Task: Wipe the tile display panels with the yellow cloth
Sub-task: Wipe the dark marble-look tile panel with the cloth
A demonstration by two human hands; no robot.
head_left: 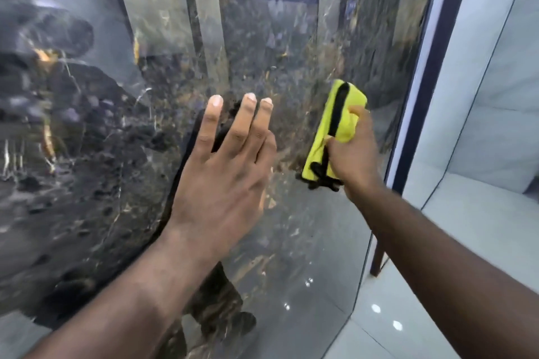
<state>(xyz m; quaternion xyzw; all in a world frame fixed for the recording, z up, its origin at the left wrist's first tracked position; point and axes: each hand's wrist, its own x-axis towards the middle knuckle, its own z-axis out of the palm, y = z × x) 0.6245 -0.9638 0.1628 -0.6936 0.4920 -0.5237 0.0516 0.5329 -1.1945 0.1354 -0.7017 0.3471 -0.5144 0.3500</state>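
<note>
Both forearms fill the bottom of my view. Left hand is spread flat, fingers apart, against the dark glossy panel, holding nothing; I can't tell how hard it presses. Right hand is clenched around the cloth, a folded yellow pad with black trim, held against the panel near its right edge, beside the white frame. I judge the cloth soft, light and easily bunched, so I'd keep it gripped across the fold. The panel looks hard and slick, likely to show smears, so even pressure seems wise.
</note>
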